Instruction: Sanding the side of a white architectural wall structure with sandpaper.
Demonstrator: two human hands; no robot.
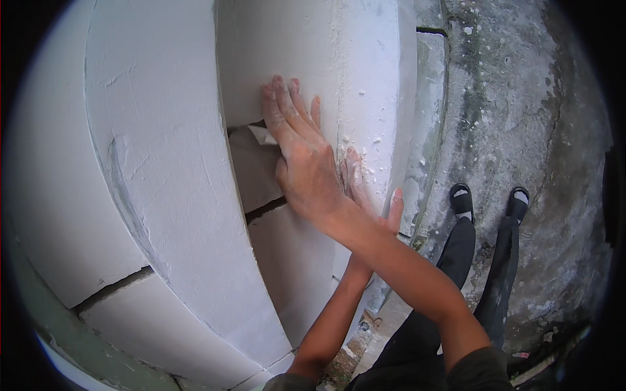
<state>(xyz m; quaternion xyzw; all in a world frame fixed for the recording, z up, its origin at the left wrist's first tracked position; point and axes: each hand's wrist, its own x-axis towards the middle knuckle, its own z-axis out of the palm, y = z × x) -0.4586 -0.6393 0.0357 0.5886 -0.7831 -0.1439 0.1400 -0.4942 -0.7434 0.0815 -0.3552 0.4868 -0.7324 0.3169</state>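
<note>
My forearms cross, the right one over the left. My right hand [305,153], dusted white, lies with fingers stretched flat against the smooth inner face of a large white block [274,45]. Below and to the right of it, my left hand [366,192] rests on the block's outer part, palm side against it, fingers and thumb apart; my right wrist partly covers it. White crumbs [365,148] lie scattered on the block beside the left fingers. A small pointed white chip [263,135] sits at a dark gap beside my right hand. Neither hand visibly holds anything.
A tall white plastered panel [156,117] stands at the left, with more white blocks [150,319] and dark joints beyond. Lower blocks [287,260] sit under my hands. The stained concrete ground [508,117] lies at right, with my dark shoes [462,201] on it.
</note>
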